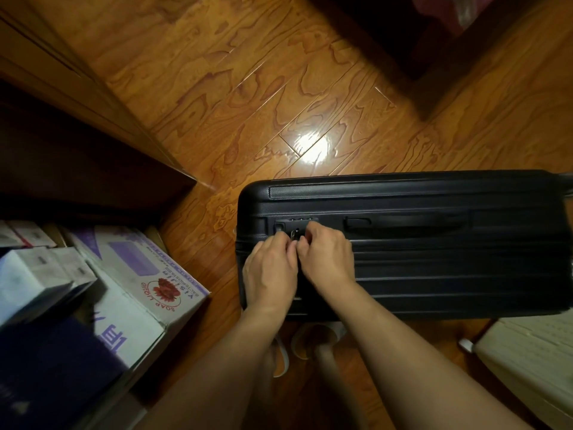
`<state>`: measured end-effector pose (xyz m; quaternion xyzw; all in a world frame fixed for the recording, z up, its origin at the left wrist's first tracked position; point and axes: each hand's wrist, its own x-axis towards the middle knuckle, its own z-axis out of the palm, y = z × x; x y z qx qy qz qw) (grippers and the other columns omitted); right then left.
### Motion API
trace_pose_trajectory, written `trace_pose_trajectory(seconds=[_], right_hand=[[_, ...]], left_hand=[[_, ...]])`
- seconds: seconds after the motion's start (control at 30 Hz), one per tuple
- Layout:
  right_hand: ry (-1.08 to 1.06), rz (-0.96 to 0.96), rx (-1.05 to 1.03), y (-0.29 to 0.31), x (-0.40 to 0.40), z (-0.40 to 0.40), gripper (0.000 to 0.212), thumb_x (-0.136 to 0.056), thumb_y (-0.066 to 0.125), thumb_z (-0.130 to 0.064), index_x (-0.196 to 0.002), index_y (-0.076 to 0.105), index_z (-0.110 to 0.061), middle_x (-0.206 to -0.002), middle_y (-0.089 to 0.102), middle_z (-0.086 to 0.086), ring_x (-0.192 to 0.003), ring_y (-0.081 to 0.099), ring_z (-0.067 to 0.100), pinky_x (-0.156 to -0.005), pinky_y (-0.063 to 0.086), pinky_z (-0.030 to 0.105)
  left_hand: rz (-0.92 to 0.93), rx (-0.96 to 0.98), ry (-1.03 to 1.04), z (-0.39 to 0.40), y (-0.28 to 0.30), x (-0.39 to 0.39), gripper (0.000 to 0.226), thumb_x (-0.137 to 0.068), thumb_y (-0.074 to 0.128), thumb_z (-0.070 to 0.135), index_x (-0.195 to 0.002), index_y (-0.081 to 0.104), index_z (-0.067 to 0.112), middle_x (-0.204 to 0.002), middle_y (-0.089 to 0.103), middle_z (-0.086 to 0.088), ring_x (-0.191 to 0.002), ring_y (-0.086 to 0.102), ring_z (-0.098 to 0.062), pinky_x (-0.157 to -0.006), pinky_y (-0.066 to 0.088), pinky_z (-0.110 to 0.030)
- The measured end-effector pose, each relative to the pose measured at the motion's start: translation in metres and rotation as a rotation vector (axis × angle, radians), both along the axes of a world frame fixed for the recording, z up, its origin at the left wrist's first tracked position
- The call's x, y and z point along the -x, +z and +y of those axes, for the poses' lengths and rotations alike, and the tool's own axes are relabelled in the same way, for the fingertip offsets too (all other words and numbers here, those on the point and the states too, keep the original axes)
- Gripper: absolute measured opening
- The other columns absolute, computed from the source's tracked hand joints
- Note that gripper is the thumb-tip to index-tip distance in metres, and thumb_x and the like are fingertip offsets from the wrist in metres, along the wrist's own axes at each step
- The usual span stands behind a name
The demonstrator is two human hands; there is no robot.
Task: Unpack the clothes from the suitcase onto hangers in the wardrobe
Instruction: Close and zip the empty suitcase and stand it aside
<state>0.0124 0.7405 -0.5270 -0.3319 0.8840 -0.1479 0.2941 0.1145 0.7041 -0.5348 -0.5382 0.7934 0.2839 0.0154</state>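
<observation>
Hands meeting at lock [296,223] of closed black suitcase [434,243], lying on wooden floor [248,88]. Left hand [269,270] and right hand [326,259] both reaching forward, fingers curling, pinching zipper pulls [294,234].

One head-worn, wide-angle view looks almost straight down from above, close over the person's forearms. It faces a closed black suitcase [403,243] on the wooden floor [248,88], which fills the lower right. The frame's edges bend outward, taking in cardboard boxes [133,293] at the lower left.
</observation>
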Motion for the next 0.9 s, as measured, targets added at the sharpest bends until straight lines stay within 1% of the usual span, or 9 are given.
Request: trace_pose_trajectory(seconds=[0.07, 0.13, 0.23, 0.33, 0.5, 0.6, 0.7, 0.8, 0.9], right_hand=[[0.041, -0.025, -0.005, -0.003, 0.004, -0.001, 0.025, -0.093, 0.055, -0.029, -0.072, 0.043, -0.020, -0.071, 0.053, 0.003, -0.075, 0.058, 0.033, -0.059, 0.033, 0.034], [0.075, -0.033, 0.026, -0.005, 0.006, 0.004, 0.026, -0.094, 0.055, -0.029, -0.072, 0.044, -0.019, -0.070, 0.048, -0.002, -0.072, 0.055, 0.030, -0.059, 0.033, 0.035], [0.051, -0.066, 0.122, -0.010, 0.007, 0.019, 0.022, -0.096, 0.057, -0.027, -0.077, 0.055, -0.014, -0.073, 0.052, -0.003, -0.069, 0.053, 0.022, -0.060, 0.036, 0.033], [0.035, -0.056, 0.136, -0.012, 0.001, 0.025, 0.022, -0.098, 0.055, -0.027, -0.082, 0.062, -0.014, -0.076, 0.055, -0.003, -0.067, 0.051, 0.015, -0.060, 0.038, 0.030], [0.079, -0.056, -0.014, -0.006, 0.000, 0.012, 0.025, -0.099, 0.046, -0.024, -0.075, 0.047, -0.018, -0.076, 0.048, -0.002, -0.068, 0.048, 0.018, -0.063, 0.031, 0.031], [0.100, -0.044, -0.098, -0.003, 0.003, 0.000, 0.022, -0.097, 0.045, -0.024, -0.076, 0.048, -0.017, -0.085, 0.060, 0.008, -0.080, 0.060, 0.030, -0.064, 0.032, 0.031], [0.123, -0.052, -0.142, 0.001, 0.006, -0.004, 0.021, -0.096, 0.046, -0.027, -0.081, 0.055, -0.015, -0.097, 0.066, 0.012, -0.090, 0.063, 0.036, -0.066, 0.035, 0.033], [0.154, -0.026, -0.097, -0.003, 0.006, 0.005, 0.023, -0.101, 0.044, -0.029, -0.090, 0.057, -0.014, -0.096, 0.064, 0.008, -0.089, 0.063, 0.033, -0.065, 0.036, 0.034], [0.111, 0.001, 0.033, -0.010, 0.000, 0.024, 0.022, -0.103, 0.044, -0.034, -0.093, 0.058, -0.018, -0.088, 0.058, 0.000, -0.079, 0.060, 0.024, -0.062, 0.041, 0.035]], left_hand=[[-0.019, -0.003, -0.012, -0.001, 0.000, 0.000, 0.017, -0.100, 0.050, 0.033, -0.095, 0.060, 0.020, -0.090, 0.066, 0.003, -0.089, 0.061, -0.020, -0.077, 0.052, -0.041], [-0.023, -0.004, -0.015, -0.001, 0.002, 0.001, 0.016, -0.100, 0.051, 0.033, -0.096, 0.060, 0.020, -0.091, 0.066, 0.003, -0.090, 0.061, -0.019, -0.077, 0.052, -0.041], [-0.019, 0.007, -0.034, 0.000, 0.003, 0.001, 0.015, -0.101, 0.053, 0.032, -0.096, 0.060, 0.020, -0.091, 0.066, 0.003, -0.089, 0.061, -0.018, -0.075, 0.051, -0.038], [-0.036, 0.033, -0.066, 0.003, 0.001, -0.003, 0.016, -0.101, 0.051, 0.032, -0.095, 0.060, 0.020, -0.089, 0.065, 0.002, -0.087, 0.061, -0.020, -0.073, 0.051, -0.040], [-0.051, 0.071, -0.121, 0.003, -0.003, -0.005, 0.016, -0.101, 0.050, 0.030, -0.092, 0.057, 0.020, -0.086, 0.062, 0.001, -0.083, 0.060, -0.022, -0.069, 0.049, -0.040], [-0.074, 0.046, -0.130, 0.001, -0.002, -0.003, 0.018, -0.104, 0.046, 0.032, -0.093, 0.055, 0.022, -0.089, 0.062, 0.003, -0.086, 0.059, -0.020, -0.073, 0.051, -0.042], [-0.083, 0.027, -0.123, 0.000, -0.001, -0.001, 0.019, -0.104, 0.044, 0.034, -0.093, 0.055, 0.022, -0.090, 0.062, 0.003, -0.088, 0.059, -0.020, -0.075, 0.051, -0.043], [-0.085, 0.037, -0.123, 0.001, 0.002, 0.000, 0.018, -0.103, 0.045, 0.033, -0.095, 0.056, 0.022, -0.090, 0.062, 0.004, -0.088, 0.060, -0.019, -0.075, 0.052, -0.042], [-0.070, 0.023, -0.090, 0.003, 0.002, 0.000, 0.017, -0.102, 0.046, 0.032, -0.097, 0.058, 0.021, -0.091, 0.064, 0.003, -0.088, 0.060, -0.018, -0.077, 0.053, -0.041]])
